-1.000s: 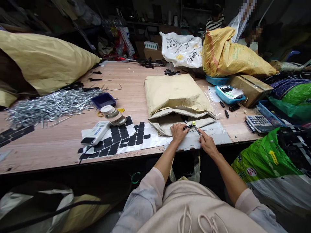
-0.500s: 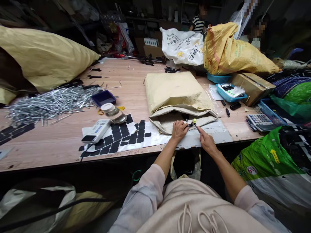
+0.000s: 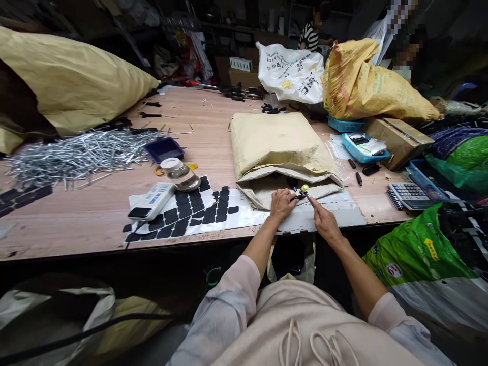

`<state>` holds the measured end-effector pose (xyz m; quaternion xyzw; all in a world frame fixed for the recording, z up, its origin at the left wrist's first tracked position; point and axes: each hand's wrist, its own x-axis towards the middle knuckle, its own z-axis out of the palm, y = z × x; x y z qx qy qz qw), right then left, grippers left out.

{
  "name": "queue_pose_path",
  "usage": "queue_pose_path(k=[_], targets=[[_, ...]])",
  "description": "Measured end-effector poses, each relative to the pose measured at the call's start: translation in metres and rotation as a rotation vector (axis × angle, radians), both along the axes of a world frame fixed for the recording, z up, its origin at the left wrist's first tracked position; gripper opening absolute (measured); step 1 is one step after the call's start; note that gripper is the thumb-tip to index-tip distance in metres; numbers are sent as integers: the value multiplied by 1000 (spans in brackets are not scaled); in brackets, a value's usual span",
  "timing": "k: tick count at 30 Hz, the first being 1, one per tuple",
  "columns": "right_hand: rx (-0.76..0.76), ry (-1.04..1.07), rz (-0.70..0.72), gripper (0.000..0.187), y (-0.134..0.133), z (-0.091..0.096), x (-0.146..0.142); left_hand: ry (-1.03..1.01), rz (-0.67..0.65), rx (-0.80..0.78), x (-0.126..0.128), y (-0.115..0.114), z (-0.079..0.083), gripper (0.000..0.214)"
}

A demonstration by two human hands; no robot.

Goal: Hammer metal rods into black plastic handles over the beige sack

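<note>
My right hand (image 3: 326, 222) is closed round the handle of a small hammer (image 3: 304, 188) with a yellow, rounded head. The head is over a dark part (image 3: 298, 196) that the fingers of my left hand (image 3: 282, 205) pinch; its exact kind is too small to tell. Both hands are at the open mouth of a beige paper sack (image 3: 274, 137) lying flat on the table. Under my wrists lies a pale grey sheet (image 3: 339, 216) along the table's front edge. A few dark pieces show inside the sack's mouth.
Left on the table (image 3: 206, 117) are a pile of metal rods (image 3: 84, 155), a dark blue tray (image 3: 164, 149), a clear jar (image 3: 183, 177) and a white device (image 3: 152, 202). A calculator (image 3: 409, 194), blue baskets (image 3: 364, 146) and a green bag (image 3: 407, 244) stand right. Other people are behind.
The camera view has shifted slightly. My hands keep nearly the same places, with the hammer head a touch lower and still close to the dark part.
</note>
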<state>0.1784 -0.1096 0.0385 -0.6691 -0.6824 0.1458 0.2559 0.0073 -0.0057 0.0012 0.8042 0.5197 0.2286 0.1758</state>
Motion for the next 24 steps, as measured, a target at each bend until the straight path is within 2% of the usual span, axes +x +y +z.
queue_pose_path(k=[3,9,13,16,19,21,24], targets=[[27,-7,35,57,-2,1,-4,-20,7,-12,0,2,0,23],[-31,-10,41,54,1,-4,1,-37,22,-32,0,1,0,24],[-5,-30,-88,53,17,-3,19,-43,19,-31,-1,1,-2,24],[-84,-96,-198,54,30,-3,28,-56,14,-20,-1,3,-3,23],[-168,-157,-240,53,37,-4,31,-75,-4,13,-2,1,1,21],[-176,-169,-235,53,38,-5,31,-96,-31,59,-5,-10,6,21],[-159,-159,-223,54,37,-5,30,-114,-141,127,-18,-48,12,23]])
